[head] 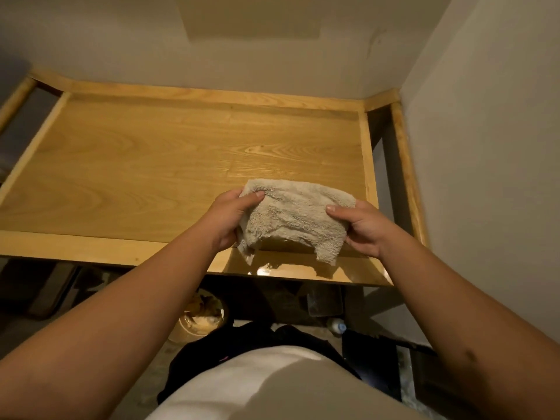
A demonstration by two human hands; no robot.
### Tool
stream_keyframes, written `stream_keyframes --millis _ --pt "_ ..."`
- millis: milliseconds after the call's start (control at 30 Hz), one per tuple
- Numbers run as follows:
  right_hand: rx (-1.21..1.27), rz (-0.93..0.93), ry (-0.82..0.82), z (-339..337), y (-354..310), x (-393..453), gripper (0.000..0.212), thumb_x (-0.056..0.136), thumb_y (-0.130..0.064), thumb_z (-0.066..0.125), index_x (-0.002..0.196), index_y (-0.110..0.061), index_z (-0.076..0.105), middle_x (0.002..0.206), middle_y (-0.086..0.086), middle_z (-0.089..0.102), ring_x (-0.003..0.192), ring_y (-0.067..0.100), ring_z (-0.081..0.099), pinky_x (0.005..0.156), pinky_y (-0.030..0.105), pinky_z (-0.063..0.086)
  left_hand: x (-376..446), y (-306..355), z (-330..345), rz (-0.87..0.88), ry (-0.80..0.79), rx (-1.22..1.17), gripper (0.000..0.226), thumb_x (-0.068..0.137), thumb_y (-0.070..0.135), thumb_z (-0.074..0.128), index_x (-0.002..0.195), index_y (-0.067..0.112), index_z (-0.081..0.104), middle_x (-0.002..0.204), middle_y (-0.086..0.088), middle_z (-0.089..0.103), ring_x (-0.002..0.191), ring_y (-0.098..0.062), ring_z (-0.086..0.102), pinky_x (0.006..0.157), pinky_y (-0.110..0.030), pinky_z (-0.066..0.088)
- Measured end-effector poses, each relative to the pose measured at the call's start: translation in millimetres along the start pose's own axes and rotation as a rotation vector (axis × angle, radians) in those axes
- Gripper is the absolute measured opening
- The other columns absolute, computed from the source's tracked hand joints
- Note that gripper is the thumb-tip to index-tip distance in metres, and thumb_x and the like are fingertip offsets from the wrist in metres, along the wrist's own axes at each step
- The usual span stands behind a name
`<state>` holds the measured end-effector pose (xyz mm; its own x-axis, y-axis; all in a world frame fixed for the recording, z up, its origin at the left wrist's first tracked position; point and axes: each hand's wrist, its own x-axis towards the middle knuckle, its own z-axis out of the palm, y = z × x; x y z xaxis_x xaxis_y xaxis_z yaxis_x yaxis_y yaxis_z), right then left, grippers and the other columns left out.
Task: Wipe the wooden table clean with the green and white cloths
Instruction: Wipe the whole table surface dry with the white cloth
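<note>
While both hands, left hand & right hand, pinch the white cloth above the wooden table front edge, wiping hasn't begun; next, lower it flat.

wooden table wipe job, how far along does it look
Done: hard to judge; the light wooden table shows no visible dirt, and a glossy patch sits on its near edge below the cloth. In hand: the left hand and right hand hold the off-white terry cloth bunched above the near right corner, off the surface. Left: wiping with this cloth; no green cloth is in view.
</note>
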<state>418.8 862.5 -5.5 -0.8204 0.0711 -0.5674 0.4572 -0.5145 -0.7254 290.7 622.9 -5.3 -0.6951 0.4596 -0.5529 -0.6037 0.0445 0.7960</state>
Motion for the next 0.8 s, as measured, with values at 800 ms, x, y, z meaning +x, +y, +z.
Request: stream_keyframes --millis 800 --pt "-0.507 -0.140 -0.236 267.6 60.6 69.1 0.015 0.096 -0.006 0.061 0.107 -0.015 0.066 0.091 0.000 0.077 0.085 0.017 0.073 0.068 0.026 0.057 -156.9 -5.5 -229.1 0.071 0.452 -0.322 0.062 0.080 0.029 0.077 0.132 0.001 0.057 0.116 -0.019 0.073 0.105 -0.034 0.071 0.088 -0.045 0.058"
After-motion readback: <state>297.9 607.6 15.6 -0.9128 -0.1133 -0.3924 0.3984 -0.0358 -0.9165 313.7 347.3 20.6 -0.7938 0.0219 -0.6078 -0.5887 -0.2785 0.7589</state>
